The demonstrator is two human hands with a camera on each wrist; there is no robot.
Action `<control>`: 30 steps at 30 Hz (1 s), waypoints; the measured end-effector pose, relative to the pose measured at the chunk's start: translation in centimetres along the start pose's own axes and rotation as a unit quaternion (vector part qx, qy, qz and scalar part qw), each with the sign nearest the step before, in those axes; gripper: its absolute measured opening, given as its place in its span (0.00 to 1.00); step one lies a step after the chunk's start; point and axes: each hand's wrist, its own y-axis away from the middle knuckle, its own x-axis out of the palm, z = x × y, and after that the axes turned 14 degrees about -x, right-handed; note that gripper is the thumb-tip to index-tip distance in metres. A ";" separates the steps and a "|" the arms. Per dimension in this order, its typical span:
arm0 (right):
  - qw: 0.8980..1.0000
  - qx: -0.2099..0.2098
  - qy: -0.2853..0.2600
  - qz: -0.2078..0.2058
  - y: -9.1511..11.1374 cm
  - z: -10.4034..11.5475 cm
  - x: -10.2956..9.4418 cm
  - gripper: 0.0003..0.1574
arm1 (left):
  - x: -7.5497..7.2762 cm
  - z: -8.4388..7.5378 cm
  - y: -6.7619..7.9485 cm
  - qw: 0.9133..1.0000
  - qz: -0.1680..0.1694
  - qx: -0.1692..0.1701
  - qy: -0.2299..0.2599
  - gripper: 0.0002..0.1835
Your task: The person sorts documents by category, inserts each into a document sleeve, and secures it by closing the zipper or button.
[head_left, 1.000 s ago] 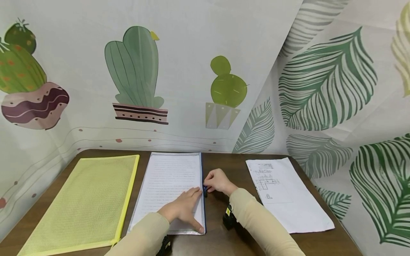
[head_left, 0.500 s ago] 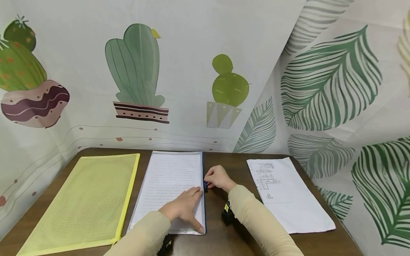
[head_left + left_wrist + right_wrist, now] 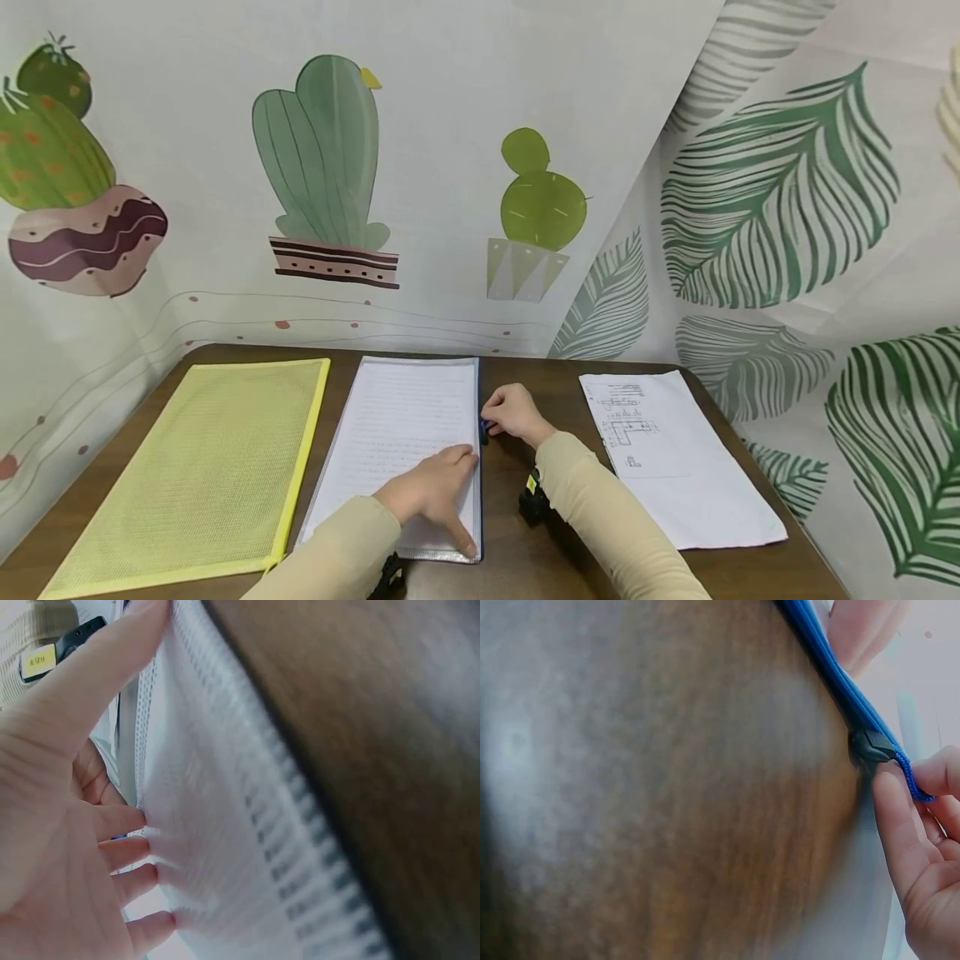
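Note:
A clear zipper document bag with printed paper inside lies on the table, its blue zipper running down the right side. My left hand rests on the bag near that side, fingers straight and thumb spread toward the near corner. At the zipper, my right hand pinches the blue cord pull between thumb and fingertips. The dark slider sits on the zipper right beside those fingertips. In the left wrist view, the bag's ribbed edge shows close up.
To the left lies a yellow mesh zipper bag. On the right are white sheets, the top one with a line drawing. The brown table meets a wall covering with cactus and leaf prints at the back.
My right hand has moved a short way toward the far end of the zipper, the cord pull still pinched. My left hand stays on the bag. The head view has shifted slightly.

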 end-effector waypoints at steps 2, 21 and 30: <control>1.000 -0.001 0.001 -0.006 -0.1 0.0 0.0 0.03 | 0.1 -0.1 0.0 1.000 0.005 -0.001 -0.004 0.68; 0.998 -0.005 0.036 -0.046 -1.6 0.1 -0.2 0.02 | -0.1 -0.6 0.2 1.000 0.005 -0.015 -0.010 0.67; 0.998 -0.001 0.038 -0.059 -2.3 0.3 -0.1 0.02 | -0.2 -0.8 0.4 1.000 0.006 -0.020 -0.017 0.67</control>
